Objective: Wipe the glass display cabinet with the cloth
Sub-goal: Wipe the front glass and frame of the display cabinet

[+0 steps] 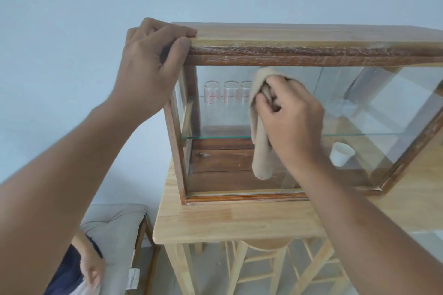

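A wood-framed glass display cabinet (311, 51) stands on a light wooden table (230, 219). My left hand (151, 62) grips the cabinet's top left corner, fingers over the top board and thumb on the front rail. My right hand (291, 118) is shut on a beige cloth (260, 141) and presses it against the front glass pane, left of centre. The cloth's loose end hangs down toward the cabinet floor. Behind the glass, on the inner glass shelf, stand three clear measuring glasses (221, 92) with red markings, the right one partly hidden by the cloth.
A white cup (341, 157) sits inside the cabinet's lower level, right of my hand. A wooden stool (266, 261) is under the table. At lower left, another person's hand (92, 268) rests near a grey cushioned chair (119, 227). A pale wall is behind.
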